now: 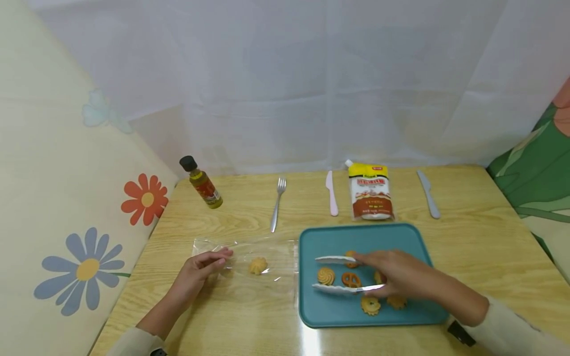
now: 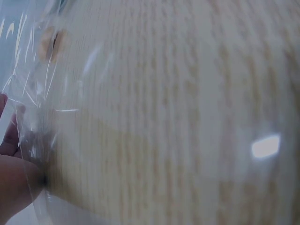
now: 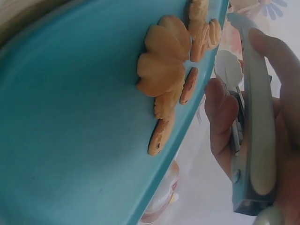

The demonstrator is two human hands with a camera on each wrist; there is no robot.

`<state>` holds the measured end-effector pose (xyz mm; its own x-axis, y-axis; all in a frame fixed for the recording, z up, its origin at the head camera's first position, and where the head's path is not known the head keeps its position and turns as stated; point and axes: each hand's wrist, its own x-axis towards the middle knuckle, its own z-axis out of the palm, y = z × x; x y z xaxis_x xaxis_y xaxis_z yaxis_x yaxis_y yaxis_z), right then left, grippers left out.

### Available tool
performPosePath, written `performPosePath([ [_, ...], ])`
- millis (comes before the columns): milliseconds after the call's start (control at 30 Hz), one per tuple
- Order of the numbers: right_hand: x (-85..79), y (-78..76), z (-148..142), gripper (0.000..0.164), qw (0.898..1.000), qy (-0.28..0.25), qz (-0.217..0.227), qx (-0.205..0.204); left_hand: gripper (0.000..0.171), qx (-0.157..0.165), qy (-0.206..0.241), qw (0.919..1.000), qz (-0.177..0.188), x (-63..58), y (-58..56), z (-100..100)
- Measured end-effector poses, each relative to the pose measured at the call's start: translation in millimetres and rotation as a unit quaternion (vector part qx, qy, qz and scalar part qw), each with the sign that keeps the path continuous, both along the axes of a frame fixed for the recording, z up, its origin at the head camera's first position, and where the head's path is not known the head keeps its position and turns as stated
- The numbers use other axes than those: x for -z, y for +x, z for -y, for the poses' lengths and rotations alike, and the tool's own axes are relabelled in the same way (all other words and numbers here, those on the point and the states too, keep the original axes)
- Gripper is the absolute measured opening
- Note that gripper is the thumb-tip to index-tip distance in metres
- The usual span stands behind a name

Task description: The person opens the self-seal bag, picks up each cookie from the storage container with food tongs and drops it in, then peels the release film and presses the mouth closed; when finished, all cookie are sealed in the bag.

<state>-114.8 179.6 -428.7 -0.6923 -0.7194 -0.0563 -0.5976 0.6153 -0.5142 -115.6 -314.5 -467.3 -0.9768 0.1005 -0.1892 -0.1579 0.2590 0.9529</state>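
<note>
Seen from the head camera, tongs (image 1: 334, 289) reached leftward over a blue-green tray (image 1: 374, 240), their long axis running side to side, roughly level with a clear bag (image 1: 280, 262) beyond the tray's left edge. Their two pale arms stood spread apart, one on the far side and one on the near side of a swirl cookie (image 1: 326, 276), which lay on the left part of the tray. A pretzel (image 1: 351, 280) lay just right of it, also between the arms. Nothing was gripped in the tongs; how high the tips sat above the tray could not be told.

The right hand (image 1: 396, 272) was the nearer one, just to the right of both snacks. It held the tongs partly squeezed, thumb and fingers on opposite arms, its forearm slanting in from the lower right across the tray's edge. More cookies (image 1: 370, 305) lay beneath and around it.

The left hand (image 1: 202, 269) was well apart from the tray, at the bag's left end. Its thumb and fingers were bent close together and appeared to pinch the film, the forearm rising from the lower left. The bag lay lengthwise toward the tray, its right end just beside the tray's rim. A single round cookie (image 1: 257, 266) showed through the film, seemingly inside. Behind stood or lay a bottle (image 1: 206, 185), a fork (image 1: 276, 205) and a pouch (image 1: 370, 193).
</note>
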Motion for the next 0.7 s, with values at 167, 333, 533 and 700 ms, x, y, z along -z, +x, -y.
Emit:
performPosePath([
  [167, 0.1, 2.1, -0.3, 0.079, 1.0, 0.007, -0.001, 0.002, 0.04, -0.002, 0.0, 1.0, 0.0, 0.0, 0.6, -0.2],
  [333, -0.2, 2.2, -0.4, 0.077, 1.0, 0.015, 0.02, 0.008, 0.041, -0.002, -0.006, 1.0, 0.002, -0.1, 0.7, -0.2],
  [533, -0.1, 1.5, -0.8, 0.075, 0.999, 0.025, 0.025, 0.01, 0.041, -0.006, -0.011, 0.9999, 0.006, -1.2, 0.5, -0.5],
  [700, 0.3, 0.9, -1.1, 0.073, 0.999, 0.022, 0.03, 0.006, 0.041, -0.006, -0.011, 0.9999, 0.008, -1.8, 0.9, -0.7],
])
